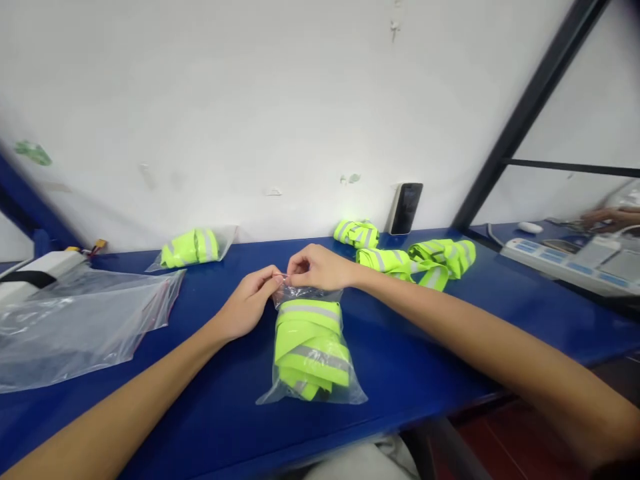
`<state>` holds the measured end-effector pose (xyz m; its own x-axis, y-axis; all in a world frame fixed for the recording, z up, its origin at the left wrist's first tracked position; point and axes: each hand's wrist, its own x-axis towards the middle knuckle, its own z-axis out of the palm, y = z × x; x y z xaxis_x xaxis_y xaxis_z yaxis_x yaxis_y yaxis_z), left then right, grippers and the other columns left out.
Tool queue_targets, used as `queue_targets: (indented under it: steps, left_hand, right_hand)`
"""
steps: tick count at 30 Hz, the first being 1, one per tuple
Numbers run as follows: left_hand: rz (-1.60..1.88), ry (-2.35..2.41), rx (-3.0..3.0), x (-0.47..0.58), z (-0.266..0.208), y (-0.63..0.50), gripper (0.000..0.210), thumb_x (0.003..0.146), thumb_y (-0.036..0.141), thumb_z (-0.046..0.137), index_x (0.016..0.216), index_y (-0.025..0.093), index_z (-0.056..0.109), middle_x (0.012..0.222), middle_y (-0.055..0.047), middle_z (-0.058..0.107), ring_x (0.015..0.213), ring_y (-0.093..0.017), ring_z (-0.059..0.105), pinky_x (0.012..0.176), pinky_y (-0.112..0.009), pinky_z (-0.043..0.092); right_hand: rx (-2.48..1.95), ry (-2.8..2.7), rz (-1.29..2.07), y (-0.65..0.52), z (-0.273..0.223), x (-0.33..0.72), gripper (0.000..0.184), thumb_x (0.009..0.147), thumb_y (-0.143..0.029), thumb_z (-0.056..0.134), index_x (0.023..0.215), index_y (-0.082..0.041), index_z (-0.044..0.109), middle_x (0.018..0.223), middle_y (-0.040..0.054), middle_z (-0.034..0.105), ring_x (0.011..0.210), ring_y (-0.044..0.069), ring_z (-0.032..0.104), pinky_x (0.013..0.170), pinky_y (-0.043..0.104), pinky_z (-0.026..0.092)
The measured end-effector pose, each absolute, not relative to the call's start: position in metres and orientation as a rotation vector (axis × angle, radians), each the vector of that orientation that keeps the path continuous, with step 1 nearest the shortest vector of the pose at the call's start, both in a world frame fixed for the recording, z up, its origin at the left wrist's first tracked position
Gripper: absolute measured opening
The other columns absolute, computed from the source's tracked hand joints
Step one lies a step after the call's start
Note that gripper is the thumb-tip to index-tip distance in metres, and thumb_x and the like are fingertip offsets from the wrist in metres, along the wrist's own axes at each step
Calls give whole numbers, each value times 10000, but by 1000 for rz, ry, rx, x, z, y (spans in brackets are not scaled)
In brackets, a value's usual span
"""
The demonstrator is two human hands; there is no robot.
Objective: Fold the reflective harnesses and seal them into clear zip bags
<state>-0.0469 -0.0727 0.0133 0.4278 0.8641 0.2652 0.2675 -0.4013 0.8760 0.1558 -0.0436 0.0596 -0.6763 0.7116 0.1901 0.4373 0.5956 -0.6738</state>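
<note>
In front of me on the blue table lies a clear zip bag [356,392] with a rolled bright yellow-green reflective strap [313,343] inside. Its top edge, with a thin red zip line, points away from me. My left hand [250,301] pinches the left end of that edge between thumb and fingers. Close beside it, my right hand [320,268] also pinches the zip edge, fingers curled. The two hands' fingertips almost meet, and they partly hide the bag's opening.
Flat empty zip bags [90,327] lie at the left, by a white block with a black strap [30,277]. A bagged yellow-green roll [193,248] rests near the wall. Several loose rolls [443,257] sit back right, near a phone [407,209]. A power strip [560,263] and another person's hand [613,217] are farther right.
</note>
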Motion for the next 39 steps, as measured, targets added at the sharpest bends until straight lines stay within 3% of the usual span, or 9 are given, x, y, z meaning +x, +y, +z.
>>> queue_targets:
  steps: [6, 13, 26, 33, 39]
  left_hand:
    - [999, 945, 1925, -48, 17, -79, 315, 975, 398, 465, 773, 167, 534, 708, 27, 523, 684, -124, 464, 663, -257, 362]
    - [938, 1000, 2164, -62, 37, -77, 353, 994, 422, 452, 757, 170, 525, 700, 33, 495, 675, -119, 435, 646, -264, 326]
    - [1146, 1018, 2313, -89, 80, -77, 328, 981, 395, 485, 746, 174, 543, 697, 28, 519, 688, -124, 474, 670, -267, 361]
    - [1285, 1055, 2319, -86, 79, -76, 293, 974, 395, 490, 802, 173, 572, 705, 19, 544, 669, -118, 482, 626, -253, 382]
    - [1571, 1181, 2532, -87, 123, -54, 245, 918, 379, 587, 884, 173, 713, 876, -44, 679, 827, -156, 603, 739, -263, 475]
  right_hand:
    - [-923, -2380, 843, -51, 66, 156, 137, 793, -231, 638, 761, -120, 711, 642, -5, 639, 592, 96, 516, 554, 207, 391]
    - [-1037, -2299, 875, -56, 72, 175, 222, 789, -333, 690, 816, -117, 734, 697, 27, 680, 616, 110, 542, 578, 232, 415]
    - [-1057, -2235, 635, -72, 118, 210, 233, 813, -376, 669, 774, -151, 717, 703, 37, 694, 642, 144, 582, 592, 263, 445]
    - [-1047, -2186, 373, -87, 122, 200, 208, 836, -356, 652, 767, -172, 721, 753, 52, 729, 694, 184, 641, 625, 297, 476]
    - [-999, -2191, -58, -46, 148, 202, 249, 918, -386, 594, 867, -182, 727, 858, 77, 736, 769, 211, 646, 712, 324, 441]
